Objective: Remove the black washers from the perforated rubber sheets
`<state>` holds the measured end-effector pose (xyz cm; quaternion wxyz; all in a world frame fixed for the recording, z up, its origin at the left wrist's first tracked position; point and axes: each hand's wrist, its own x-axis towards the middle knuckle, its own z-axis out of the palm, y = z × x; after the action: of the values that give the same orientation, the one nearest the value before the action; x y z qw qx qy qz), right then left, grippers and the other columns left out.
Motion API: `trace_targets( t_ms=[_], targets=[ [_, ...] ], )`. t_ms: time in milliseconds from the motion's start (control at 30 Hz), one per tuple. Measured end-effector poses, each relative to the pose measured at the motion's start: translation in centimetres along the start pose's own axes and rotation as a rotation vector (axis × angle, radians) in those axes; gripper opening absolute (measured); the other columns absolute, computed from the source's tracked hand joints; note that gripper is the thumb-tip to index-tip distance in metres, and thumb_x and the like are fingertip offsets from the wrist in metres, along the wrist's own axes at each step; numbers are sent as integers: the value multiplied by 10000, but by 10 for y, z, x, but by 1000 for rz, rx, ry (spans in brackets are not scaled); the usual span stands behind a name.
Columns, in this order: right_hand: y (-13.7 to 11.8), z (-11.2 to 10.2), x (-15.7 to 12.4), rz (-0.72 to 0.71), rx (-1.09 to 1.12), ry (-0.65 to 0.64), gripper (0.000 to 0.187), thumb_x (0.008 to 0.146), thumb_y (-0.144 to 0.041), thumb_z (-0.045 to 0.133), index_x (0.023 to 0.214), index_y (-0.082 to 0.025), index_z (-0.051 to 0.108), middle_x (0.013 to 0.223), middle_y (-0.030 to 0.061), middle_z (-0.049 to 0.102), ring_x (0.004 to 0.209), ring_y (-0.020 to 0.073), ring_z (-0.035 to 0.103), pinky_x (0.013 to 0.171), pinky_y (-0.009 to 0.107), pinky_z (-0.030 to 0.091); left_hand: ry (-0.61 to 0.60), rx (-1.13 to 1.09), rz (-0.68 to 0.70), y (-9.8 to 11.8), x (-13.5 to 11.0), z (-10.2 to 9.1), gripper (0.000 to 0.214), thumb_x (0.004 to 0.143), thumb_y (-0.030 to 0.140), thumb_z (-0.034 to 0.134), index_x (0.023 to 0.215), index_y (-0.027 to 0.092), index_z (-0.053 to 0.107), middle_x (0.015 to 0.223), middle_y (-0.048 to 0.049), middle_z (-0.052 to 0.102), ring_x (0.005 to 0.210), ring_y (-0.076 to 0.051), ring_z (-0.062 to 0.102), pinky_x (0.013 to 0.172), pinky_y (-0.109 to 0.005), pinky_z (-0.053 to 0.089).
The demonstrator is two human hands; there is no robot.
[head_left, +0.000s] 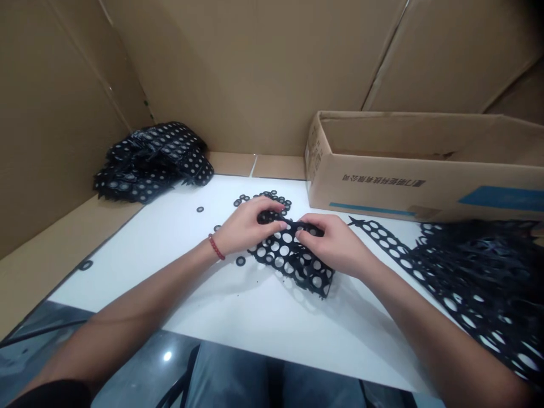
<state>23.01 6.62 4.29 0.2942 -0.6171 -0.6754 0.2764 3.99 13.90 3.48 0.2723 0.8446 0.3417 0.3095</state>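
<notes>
Between my hands is a black rubber sheet [278, 262] punched with rows of round holes, partly folded and lifted off the white tabletop. My left hand [250, 222] pinches its upper left edge, thumb on top. Close beside it, my right hand [334, 241] grips the upper right edge with thumb and fingers closed. Some holes near the hands look dark, but whether rings sit in them I cannot tell. Small black rubber rings [276, 195] lie in a loose cluster just beyond my left hand. One single ring [240, 261] rests below my left wrist.
A pile of dotted black sheets [157, 158] stands at the back left. At the right lies a heap of holed black sheets [488, 272], one strip reaching toward my right hand. Behind it is an open cardboard box [382, 184]. Cardboard walls [255, 73] surround the white table [263, 323].
</notes>
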Motion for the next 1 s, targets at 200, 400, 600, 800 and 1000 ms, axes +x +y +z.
trace_targets(
  t_ms=[200, 400, 600, 800, 1000],
  targets=[
    [-5, 9, -7, -73, -122, 65, 172, 810, -281, 494, 655, -206, 508, 579, -36, 516, 548, 120, 428, 532, 241, 294, 57, -11, -5, 5, -6, 19, 91, 773, 229, 601, 768, 160, 661, 784, -23, 687, 749, -148, 623, 712, -265, 482],
    [-12, 23, -20, -319, -270, 305, 160, 827, -218, 472, 670, -191, 479, 581, -28, 480, 533, 108, 359, 542, 249, 271, 321, 174, 57, 14, -10, 25, 248, 693, 93, 544, 920, 157, 620, 781, -19, 656, 683, -130, 593, 650, -257, 480],
    [-8, 7, -8, -87, -21, 214, 124, 806, -270, 531, 721, -202, 591, 617, -39, 559, 578, 105, 466, 564, 218, 334, 85, -74, 102, 17, -8, 6, 140, 772, 219, 597, 805, 156, 719, 775, -43, 713, 699, -139, 637, 664, -246, 508],
    [-7, 1, -2, 25, -1, 168, 239, 776, -368, 572, 618, -192, 532, 571, -42, 497, 565, 109, 425, 535, 234, 305, 133, -328, -363, 16, -3, -9, 315, 625, 435, 760, 667, 128, 706, 558, -23, 638, 500, -103, 536, 479, -216, 423],
    [-7, 2, -1, 30, -36, 125, 319, 774, -403, 565, 575, -190, 435, 539, -53, 450, 546, 102, 405, 519, 235, 293, 3, -669, -649, 4, 0, -6, 438, 652, 564, 701, 636, 136, 605, 545, -10, 556, 443, -89, 469, 420, -232, 353]
  ],
)
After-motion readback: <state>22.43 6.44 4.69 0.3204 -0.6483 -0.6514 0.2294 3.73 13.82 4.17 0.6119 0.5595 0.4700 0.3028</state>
